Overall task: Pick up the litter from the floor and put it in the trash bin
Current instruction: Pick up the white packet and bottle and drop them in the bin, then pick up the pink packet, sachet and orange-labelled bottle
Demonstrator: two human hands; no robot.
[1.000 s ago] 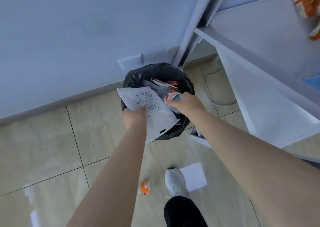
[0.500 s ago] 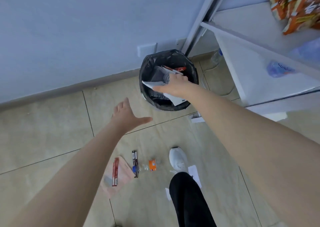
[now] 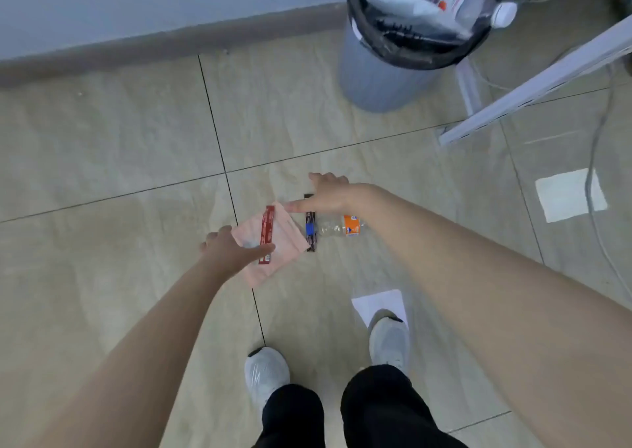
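Down on the tiled floor I see a small cluster of litter between my two hands. A pink flat packet lies crumple-free with a narrow red wrapper on top of it; just beside these sit a thin dark wrapper and a clear plastic bottle with an orange label and a blue cap. Two white paper scraps lie apart: one touching the toe of my right shoe, another well off to the right.

My left hand hovers over the pink packet's near corner, fingers loosely spread, holding nothing. My right hand is over the dark wrapper, fingers spread and empty, the thumb pointing toward the packet.

Beyond, the grey trash bin stands by the wall, lined with a black bag and already holding a white envelope, a crushed bottle and wrappers.

Both strip wrappers run lengthwise away from me. The bottle lies on its side, its long axis left to right, cap toward the dark wrapper.
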